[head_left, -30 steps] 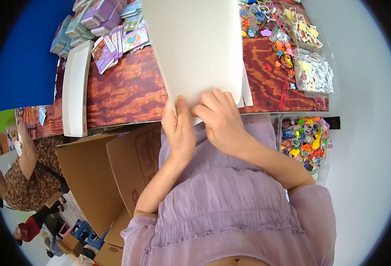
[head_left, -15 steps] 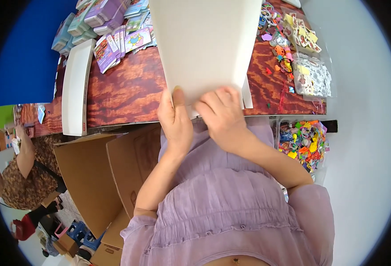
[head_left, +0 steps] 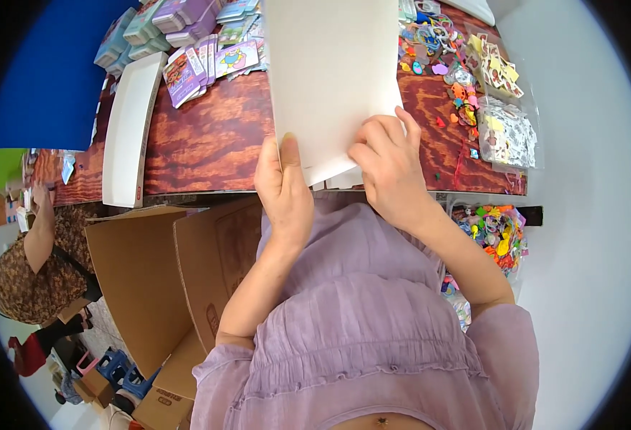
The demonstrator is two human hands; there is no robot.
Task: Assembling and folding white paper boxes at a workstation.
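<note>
A long white cardboard tray (head_left: pixel 333 79) stretches from my hands to the far edge of the view, its plain white side up. My left hand (head_left: pixel 284 190) pinches its near left corner, with the thumb on top along the edge and the fingers underneath. Around the near right corner, my right hand (head_left: pixel 393 166) has its bent fingers on the cardboard edge, the index finger raised a little. The right thumb is mostly hidden. Between my hands the near end of the tray slants, with a narrow flap showing below it.
Another white tray (head_left: pixel 131 132) lies at the left of the wood-patterned table (head_left: pixel 208 143). Beyond are card packs (head_left: pixel 186 72). Small colourful trinkets (head_left: pixel 466 107) and bagged pieces (head_left: pixel 505 132) lie right. A large open carton (head_left: pixel 143 279) stands below, left. Another person (head_left: pixel 40 258) works far left.
My right hand has shifted right from the near end to the tray's right corner, its fingers lifting. The cardboard now looks narrower, its right side drawn inward. My left hand keeps its grip.
</note>
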